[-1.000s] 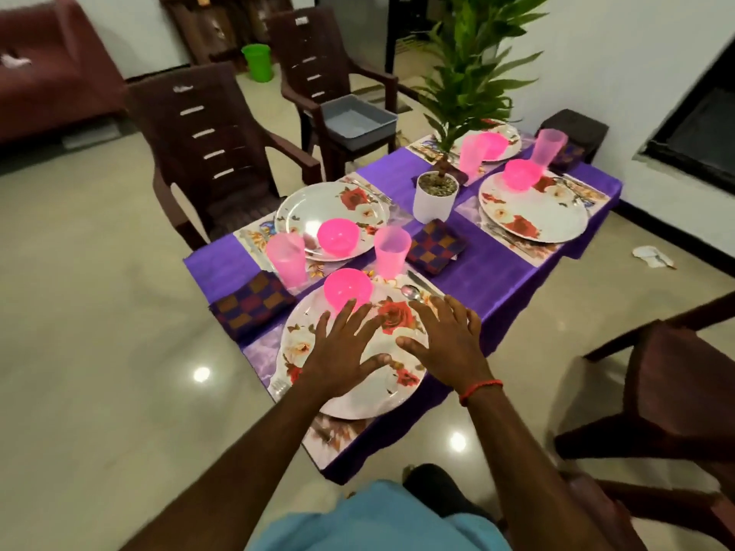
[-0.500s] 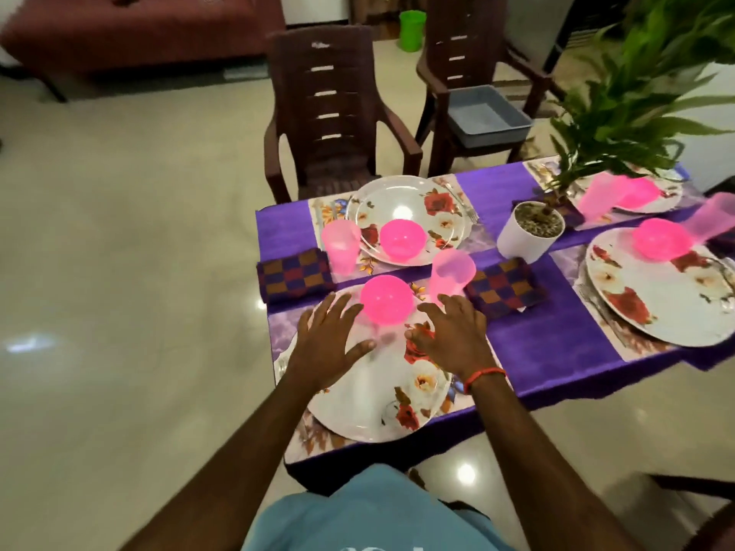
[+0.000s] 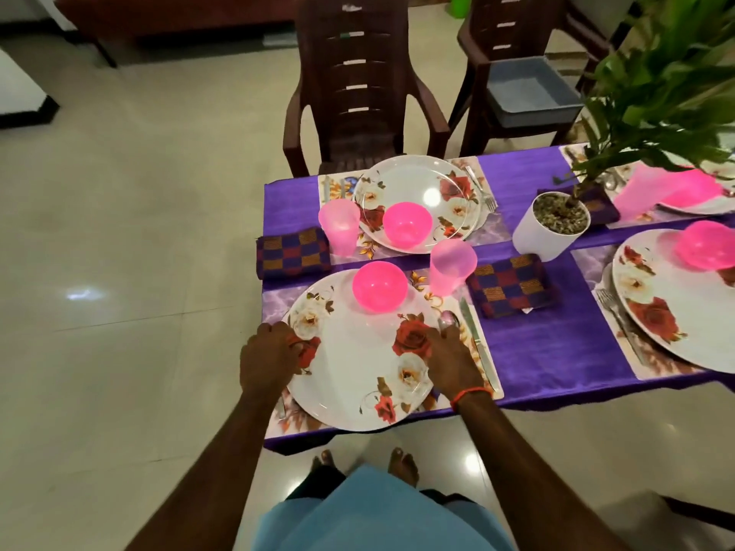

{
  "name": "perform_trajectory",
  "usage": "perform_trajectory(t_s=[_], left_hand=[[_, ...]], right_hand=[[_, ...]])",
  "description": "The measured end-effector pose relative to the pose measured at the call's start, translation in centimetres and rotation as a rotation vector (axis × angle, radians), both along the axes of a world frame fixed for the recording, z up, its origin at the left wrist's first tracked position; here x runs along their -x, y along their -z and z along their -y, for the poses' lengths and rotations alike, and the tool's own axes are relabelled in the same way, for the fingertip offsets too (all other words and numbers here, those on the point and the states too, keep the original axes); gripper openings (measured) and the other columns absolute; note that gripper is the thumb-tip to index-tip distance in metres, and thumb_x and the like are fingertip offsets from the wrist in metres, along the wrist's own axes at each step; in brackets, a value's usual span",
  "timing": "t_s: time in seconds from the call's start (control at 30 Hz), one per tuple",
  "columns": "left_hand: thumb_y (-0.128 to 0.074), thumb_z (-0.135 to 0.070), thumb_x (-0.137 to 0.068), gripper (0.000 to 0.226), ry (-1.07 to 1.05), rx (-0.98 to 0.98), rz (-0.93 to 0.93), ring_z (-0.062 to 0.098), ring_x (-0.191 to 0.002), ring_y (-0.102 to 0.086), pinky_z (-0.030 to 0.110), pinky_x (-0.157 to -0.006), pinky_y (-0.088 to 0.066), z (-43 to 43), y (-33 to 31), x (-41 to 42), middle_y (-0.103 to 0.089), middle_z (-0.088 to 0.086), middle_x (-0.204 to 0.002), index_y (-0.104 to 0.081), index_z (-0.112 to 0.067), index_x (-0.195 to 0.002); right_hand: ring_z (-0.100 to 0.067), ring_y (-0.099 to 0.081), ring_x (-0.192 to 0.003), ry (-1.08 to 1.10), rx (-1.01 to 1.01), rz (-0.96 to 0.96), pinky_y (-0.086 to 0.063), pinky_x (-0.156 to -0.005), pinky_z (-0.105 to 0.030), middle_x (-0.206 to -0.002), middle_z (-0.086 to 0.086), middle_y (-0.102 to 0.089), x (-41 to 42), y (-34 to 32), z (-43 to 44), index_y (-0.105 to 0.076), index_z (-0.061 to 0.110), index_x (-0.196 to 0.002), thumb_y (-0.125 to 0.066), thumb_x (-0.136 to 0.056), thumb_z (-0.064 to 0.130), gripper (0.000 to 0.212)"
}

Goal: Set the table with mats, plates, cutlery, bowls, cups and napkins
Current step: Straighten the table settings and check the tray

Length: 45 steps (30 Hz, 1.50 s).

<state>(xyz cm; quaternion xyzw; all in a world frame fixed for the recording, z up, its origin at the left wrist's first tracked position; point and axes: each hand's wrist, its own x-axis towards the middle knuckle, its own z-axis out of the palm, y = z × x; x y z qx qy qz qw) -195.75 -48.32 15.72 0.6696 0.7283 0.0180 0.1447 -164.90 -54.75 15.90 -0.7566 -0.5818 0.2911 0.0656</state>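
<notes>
A floral white plate lies on a place mat at the near edge of the purple table. My left hand grips its left rim with curled fingers. My right hand holds its right rim, one fingertip by the spoon. A pink bowl sits on the plate's far side. A knife lies right of the spoon. A pink cup and a checked napkin stand beyond.
Across the table are a second plate with bowl, cup and napkin. A white plant pot stands mid-table, with a third plate at right. Brown chairs stand behind; one holds a grey tub.
Both hands slid off the plate's face outward to its left and right rims and curled there. My view moved left and closer over the near setting.
</notes>
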Motion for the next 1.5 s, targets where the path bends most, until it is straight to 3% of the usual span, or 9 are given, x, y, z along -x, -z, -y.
perform_trajectory(t_s=[0.13, 0.27, 0.43, 0.57, 0.8, 0.93, 1.2, 1.37, 1.5], left_hand=[[-0.074, -0.058, -0.084, 0.050, -0.088, 0.031, 0.136, 0.026, -0.084, -0.070, 0.042, -0.080, -0.062, 0.1, -0.1, -0.7, -0.071, 0.005, -0.103, -0.068, -0.017, -0.111], [-0.076, -0.053, -0.086, 0.048, -0.127, 0.062, 0.130, 0.028, -0.095, -0.070, 0.043, -0.086, -0.060, 0.4, -0.4, -1.2, -0.069, 0.005, -0.114, -0.065, -0.017, -0.117], [-0.061, -0.043, -0.098, 0.040, -0.190, 0.029, 0.084, 0.028, -0.108, -0.066, 0.043, -0.090, -0.054, 1.1, -0.8, -0.4, -0.066, 0.006, -0.125, -0.061, -0.020, -0.130], [-0.056, -0.031, -0.102, 0.026, -0.229, 0.009, 0.065, 0.031, -0.102, -0.065, 0.040, -0.083, -0.048, 1.8, -0.7, 1.5, -0.068, 0.011, -0.112, -0.065, -0.011, -0.117], [-0.064, -0.027, -0.099, 0.019, -0.258, 0.043, 0.126, 0.016, -0.075, -0.057, 0.032, -0.070, -0.043, 2.3, -0.3, 1.4, -0.073, 0.008, -0.096, -0.068, -0.009, -0.102], [-0.065, -0.020, -0.099, 0.016, -0.249, 0.000, 0.180, 0.017, -0.078, -0.054, 0.034, -0.073, -0.042, 2.8, -0.8, 1.1, -0.073, 0.012, -0.100, -0.069, -0.007, -0.107], [-0.066, -0.013, -0.097, 0.014, -0.242, 0.011, 0.256, 0.019, -0.079, -0.057, 0.034, -0.073, -0.042, 2.7, -0.9, 1.3, -0.074, 0.013, -0.103, -0.071, -0.008, -0.109], [-0.072, -0.012, -0.092, 0.019, -0.222, 0.000, 0.220, 0.035, -0.090, -0.067, 0.035, -0.076, -0.041, 2.6, -0.9, 1.5, -0.075, 0.015, -0.102, -0.071, -0.007, -0.111], [-0.075, -0.019, -0.092, 0.030, -0.231, 0.014, 0.262, 0.034, -0.095, -0.070, 0.043, -0.083, -0.050, 2.6, -0.8, 1.9, -0.075, 0.012, -0.110, -0.068, -0.012, -0.120]], right_hand=[[-0.036, -0.040, -0.142, 0.031, -0.030, -0.138, -0.035, -0.118, -0.041, -0.160, -0.015, -0.026, -0.7, -0.3, 0.5, -0.048, 0.028, -0.147, -0.050, -0.093, -0.006, 0.064], [-0.033, -0.047, -0.136, 0.026, -0.021, -0.145, -0.041, -0.114, -0.042, -0.154, -0.009, -0.038, -1.6, 0.5, 0.2, -0.056, 0.029, -0.138, -0.061, -0.096, 0.009, 0.047], [-0.035, -0.063, -0.105, 0.058, -0.112, 0.017, -0.054, -0.083, -0.043, -0.117, -0.010, -0.064, -3.5, 0.6, -0.3, -0.050, 0.025, -0.135, -0.057, -0.098, 0.027, 0.038], [-0.035, -0.061, -0.101, 0.135, -0.122, 0.154, -0.051, -0.078, -0.042, -0.112, -0.014, -0.062, -5.4, 1.3, -0.2, -0.053, 0.018, -0.130, -0.052, -0.101, 0.021, 0.029], [-0.030, -0.060, -0.105, 0.069, -0.102, 0.123, -0.053, -0.086, -0.040, -0.120, -0.013, -0.059, -5.5, 3.1, 0.4, -0.049, 0.015, -0.139, -0.048, -0.103, 0.016, 0.036], [-0.030, -0.059, -0.108, 0.084, -0.113, 0.081, -0.053, -0.086, -0.042, -0.123, -0.013, -0.056, -5.2, 3.2, 0.0, -0.046, 0.013, -0.141, -0.048, -0.104, 0.026, 0.039], [-0.030, -0.057, -0.113, 0.100, -0.105, 0.060, -0.050, -0.092, -0.039, -0.128, -0.013, -0.055, -5.4, 3.6, -0.4, -0.045, 0.012, -0.144, -0.049, -0.103, 0.016, 0.041], [-0.029, -0.058, -0.109, 0.148, -0.145, 0.021, -0.052, -0.090, -0.040, -0.123, -0.013, -0.058, -5.8, 3.0, -0.4, -0.048, 0.013, -0.141, -0.054, -0.102, 0.025, 0.040], [-0.029, -0.052, -0.104, 0.182, -0.266, 0.232, -0.051, -0.088, -0.040, -0.114, -0.015, -0.057, -7.2, 2.7, 0.7, -0.060, 0.011, -0.128, -0.062, -0.096, 0.019, 0.034]])
